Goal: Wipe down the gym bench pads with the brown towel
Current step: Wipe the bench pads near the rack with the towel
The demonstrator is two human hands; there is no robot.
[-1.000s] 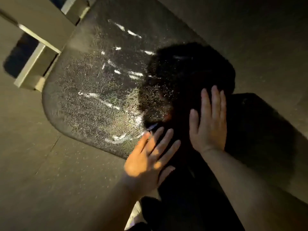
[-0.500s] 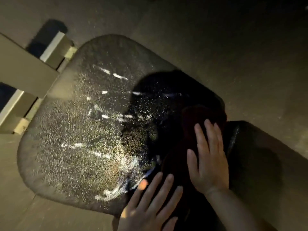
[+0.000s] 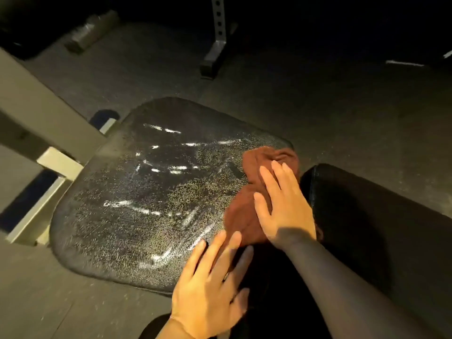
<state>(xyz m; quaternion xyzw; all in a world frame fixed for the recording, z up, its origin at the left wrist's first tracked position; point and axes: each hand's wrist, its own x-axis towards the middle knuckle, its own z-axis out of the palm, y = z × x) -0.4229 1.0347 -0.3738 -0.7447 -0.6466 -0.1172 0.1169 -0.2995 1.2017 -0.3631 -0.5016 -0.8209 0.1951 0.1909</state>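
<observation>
Wiping is underway: the brown towel [image 3: 247,211] is pressed flat-fingered by the right hand [image 3: 283,211], the left hand [image 3: 210,285] released; streaked seat pad [image 3: 137,204] should be swept next.

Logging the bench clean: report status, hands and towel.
Right hand flat on brown towel, pressing it onto the seat pad. Left hand open at the pad's near edge. Pad wet, white streaks showing. Nothing in the way.
</observation>
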